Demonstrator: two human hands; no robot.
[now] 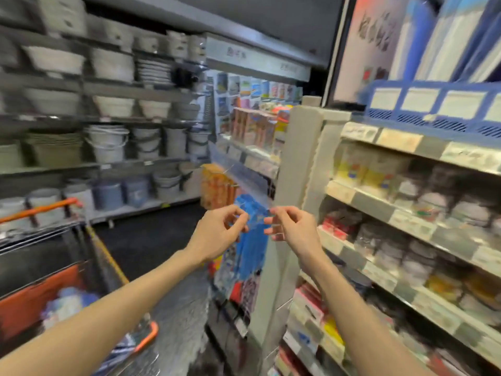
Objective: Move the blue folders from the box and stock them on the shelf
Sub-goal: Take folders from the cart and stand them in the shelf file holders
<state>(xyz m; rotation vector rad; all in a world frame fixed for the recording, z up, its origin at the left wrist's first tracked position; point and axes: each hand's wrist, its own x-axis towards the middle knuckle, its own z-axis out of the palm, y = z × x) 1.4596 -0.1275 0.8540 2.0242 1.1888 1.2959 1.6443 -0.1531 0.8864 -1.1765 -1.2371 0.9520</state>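
Head view, heavily motion-blurred. Holds left hand [217, 234] and right hand [295, 232] up side by side in a shop aisle, fingers curled, each seemingly pinching the lower edge of a clear plastic sheet [238, 183] that slants up and to the left. Shows blue folders [461, 36] standing upright in a blue slotted rack [423, 119] atop the shelf unit [398, 141] at upper right, well apart from both hands. Shows blue hanging packs [252, 256] on the shelf end behind the sheet, and an orange-handled trolley [40, 210] at lower left.

no text readable, header sign [257, 62], poster [374, 31] characters and shelf price labels [398, 141] too blurred
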